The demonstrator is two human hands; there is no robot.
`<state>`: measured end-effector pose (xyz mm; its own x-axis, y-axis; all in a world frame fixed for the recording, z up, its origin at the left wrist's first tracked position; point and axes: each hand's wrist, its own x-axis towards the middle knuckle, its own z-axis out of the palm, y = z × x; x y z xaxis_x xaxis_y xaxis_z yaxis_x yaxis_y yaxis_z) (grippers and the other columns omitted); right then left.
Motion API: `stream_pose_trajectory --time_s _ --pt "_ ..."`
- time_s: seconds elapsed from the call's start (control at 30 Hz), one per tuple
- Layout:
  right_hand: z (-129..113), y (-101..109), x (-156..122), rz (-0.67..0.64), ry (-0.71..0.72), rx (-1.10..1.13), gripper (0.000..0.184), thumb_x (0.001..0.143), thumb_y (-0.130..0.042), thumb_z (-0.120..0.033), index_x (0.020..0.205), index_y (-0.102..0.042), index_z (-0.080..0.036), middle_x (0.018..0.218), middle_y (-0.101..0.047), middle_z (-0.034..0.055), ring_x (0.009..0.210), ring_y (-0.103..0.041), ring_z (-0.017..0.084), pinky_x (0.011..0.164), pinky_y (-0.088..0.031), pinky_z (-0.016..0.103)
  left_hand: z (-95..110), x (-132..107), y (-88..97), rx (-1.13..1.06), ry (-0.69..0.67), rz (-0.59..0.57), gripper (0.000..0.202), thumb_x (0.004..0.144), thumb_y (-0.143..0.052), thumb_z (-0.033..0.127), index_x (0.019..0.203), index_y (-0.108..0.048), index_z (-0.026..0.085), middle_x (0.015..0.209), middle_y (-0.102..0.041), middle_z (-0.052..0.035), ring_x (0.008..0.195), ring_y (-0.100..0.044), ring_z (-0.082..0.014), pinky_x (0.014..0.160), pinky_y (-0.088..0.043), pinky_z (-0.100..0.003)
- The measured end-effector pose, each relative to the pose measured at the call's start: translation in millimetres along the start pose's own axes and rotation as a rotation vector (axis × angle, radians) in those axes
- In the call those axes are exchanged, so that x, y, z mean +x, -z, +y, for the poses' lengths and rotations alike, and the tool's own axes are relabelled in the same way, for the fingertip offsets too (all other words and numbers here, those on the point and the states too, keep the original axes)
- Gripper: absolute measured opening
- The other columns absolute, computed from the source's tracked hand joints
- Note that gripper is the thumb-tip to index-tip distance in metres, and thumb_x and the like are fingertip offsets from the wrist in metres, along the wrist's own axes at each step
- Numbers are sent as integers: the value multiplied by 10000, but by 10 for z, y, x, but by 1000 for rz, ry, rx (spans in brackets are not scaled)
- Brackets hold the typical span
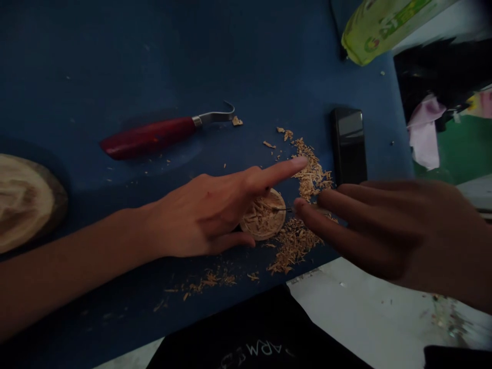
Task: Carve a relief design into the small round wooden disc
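Observation:
A small round wooden disc (265, 220) with a carved relief lies on the blue table. My left hand (219, 207) grips it from the left, thumb at the near edge, with the index finger stretched out over the shavings. From the right, my right hand (384, 225) has its fingers closed around a slim carving tool (285, 209). Only the tool's thin dark tip shows, meeting the disc's right side; its handle is hidden in the hand. Pale wood shavings (295, 246) are heaped beside the disc and along its near side.
A hook knife (154, 136) with a red handle lies beyond my left hand. At the left edge is a larger wood slab (26, 200). A black phone (349, 148) rests on the right, and a yellow-green bottle (380, 31) lies at the top right.

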<state>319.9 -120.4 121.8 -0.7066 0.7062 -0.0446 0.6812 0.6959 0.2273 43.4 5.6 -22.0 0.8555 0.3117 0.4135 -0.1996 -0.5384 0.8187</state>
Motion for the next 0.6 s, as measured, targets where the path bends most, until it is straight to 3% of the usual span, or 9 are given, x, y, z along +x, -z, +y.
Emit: stream_pose_trajectory --time_s 0.13,0.27,0.33,0.43,0.5,0.6 --pt "40 -21 -29 -66 -46 13 266 1067 -605 -17 1141 -741 -233 842 -720 1 667 -550 186 684 -295 415 40 21 8 15 26 -10 935 1266 -714 565 2019 -164 491 1737 -799 -77 1302 -935 -303 794 -793 -348" --pt "170 -98 0 -75 -126 219 213 1103 -580 -99 1028 -697 -261 736 -662 -41 545 -388 144 648 -178 411 62 33 14 25 33 -12 948 1255 -714 644 2015 -161 524 1794 -759 -66 1310 -938 -320 796 -797 -368" --pt "211 -150 22 -98 -171 356 291 1195 -547 -173 948 -683 -243 689 -629 -41 515 -377 123 627 -195 396 47 16 10 32 37 -11 927 1262 -701 639 2014 -172 520 1793 -759 -63 1299 -943 -311 767 -784 -344" --pt "192 -173 0 -137 -216 469 421 1303 -489 -264 936 -692 -226 686 -637 -35 542 -496 123 626 -264 371 8 -20 -1 54 28 7 934 1254 -722 606 2015 -190 500 1743 -794 -73 1277 -946 -303 713 -756 -320" --pt "135 -129 -56 -67 -207 351 382 1300 -502 -248 996 -733 -229 731 -673 -35 575 -515 141 622 -250 384 -9 -28 -5 62 3 20 960 1248 -745 576 2021 -184 476 1741 -796 -93 1287 -939 -301 722 -753 -317" --pt "46 -16 -148 -24 -153 116 230 1162 -605 -98 1143 -796 -226 782 -690 -31 634 -517 171 624 -241 403 -8 -4 -3 37 -24 6 955 1261 -728 561 2026 -167 444 1732 -801 -115 1310 -931 -298 770 -768 -313"
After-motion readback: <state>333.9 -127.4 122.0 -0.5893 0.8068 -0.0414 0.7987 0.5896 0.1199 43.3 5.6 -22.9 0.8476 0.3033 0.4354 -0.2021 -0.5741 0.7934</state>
